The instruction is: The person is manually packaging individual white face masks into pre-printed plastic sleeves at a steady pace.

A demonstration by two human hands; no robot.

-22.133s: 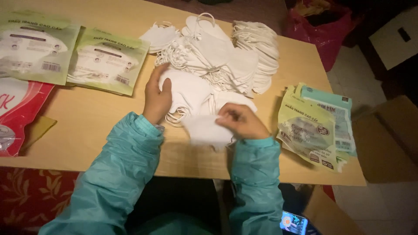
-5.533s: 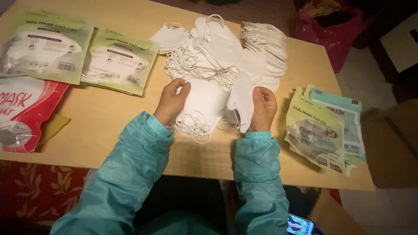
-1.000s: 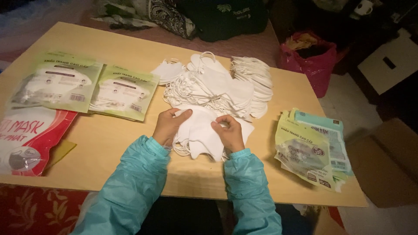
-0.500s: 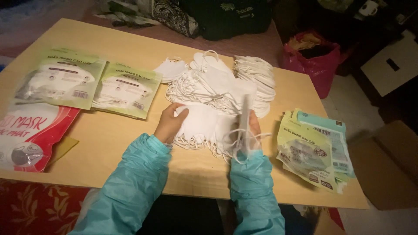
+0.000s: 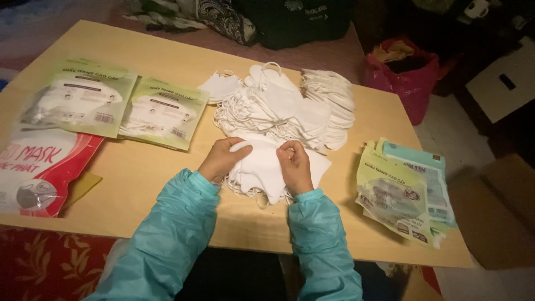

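Mask [image 5: 261, 167] back flat on the small stack at the near-middle of the desk [image 5: 167, 184]; half a sec ago my R hand had one lifted upright on edge, straps dangling. Now both hands are down on it again. L hand [image 5: 223, 159] grips the mask's left upper edge, fingers curled over the fold. R hand [image 5: 295, 166] pinches the upper right part, thumb and fingers narrow, closed on fabric. I read that as one mask taken off, turned and laid over the stack, so the count/aligning step goes on w/ the next piece, though I can't tell how many are in the stack.

Orientation: mask lies folded, long axis roughly along the near edge, left to right, slightly tilted so the right end sits a bit farther from me. Pointed fold end aims toward the near edge, about between my wrists. Ear loops spill out below and left of it; exact run too tangled to tell.

Around it: big loose pile [image 5: 278, 106] of white masks just beyond, toward the far edge, touching the stack. Two green packs [image 5: 117, 108] near the left far corner, red-white pack [image 5: 39, 170] at the left edge, empty pouches [image 5: 404, 192] by the right near corner, well apart from my hands.
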